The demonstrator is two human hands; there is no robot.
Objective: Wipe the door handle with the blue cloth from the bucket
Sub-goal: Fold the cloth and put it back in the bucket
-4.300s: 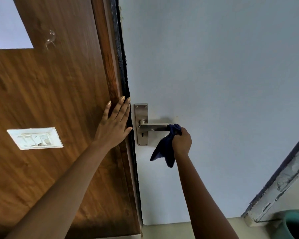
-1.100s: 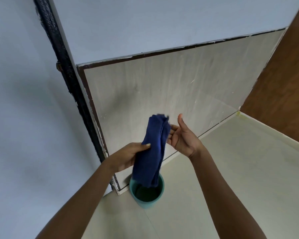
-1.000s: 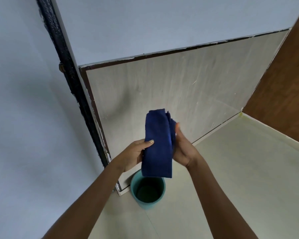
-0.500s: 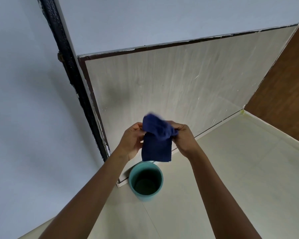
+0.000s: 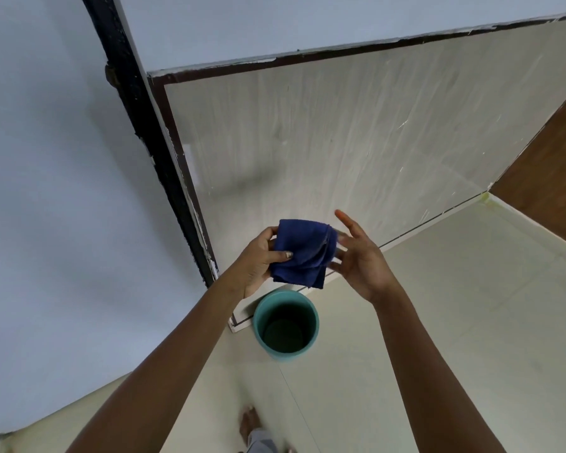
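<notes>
Both hands were raised in front of the person, above the teal bucket that stood on the pale floor against the foot of the wall. The left hand gripped the blue cloth, thumb pressed across its front and fingers curled behind its left edge, so the cloth hung as a small folded bundle. The right hand was open, fingers spread and pointing upward, palm turned toward the cloth's right edge; whether its fingertips touched the fabric I could not tell, as they were blurred.

As for progress, the door handle was nowhere to be seen from where the person looked, and the cloth hung just above the bucket's open mouth. The bucket's inside looked dark, and I could not make out whether it held water. From that alone I would judge the person to be either at the very start, with the cloth freshly lifted out and the wiping all to come, or at the close, folding the cloth to drop it back. The neat fold made me lean toward the second, but nothing in sight settled it.

A bare foot showed at the bottom, planted short of the bucket. The black door frame rose on the left.
</notes>
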